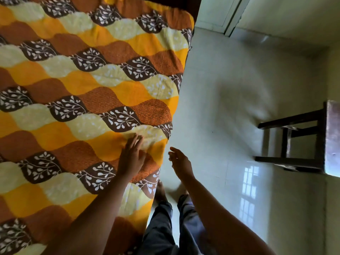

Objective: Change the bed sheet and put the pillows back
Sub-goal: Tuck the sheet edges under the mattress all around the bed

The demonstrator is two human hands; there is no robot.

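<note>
bed sheet [82, 92]: orange / yellow / brown wave print with white leaf sprigs, spread flat over the mattress and filling the left of the view. its right edge hangs over the side of the bed next to the floor [230, 107].

left hand [131, 157]: palm down on the sheet, close to that right edge. fingers [134, 142] straight and close together, lying flat on the cloth, gripping nothing.

right hand [179, 162]: in the air just off the bed edge, over the floor, not touching the sheet. fingers [173, 150] loosely extended and slightly apart, holding nothing. a bit motion-blurred.

person stands beside the bed: dark trousers [161, 227], bare foot [160, 192] right by the hanging sheet edge.

rest: pale glossy tile floor with a window reflection [249, 192], dark wooden stool [303, 140] at far right, well apart from the bed, pale door frame [231, 15] at the top.
</note>
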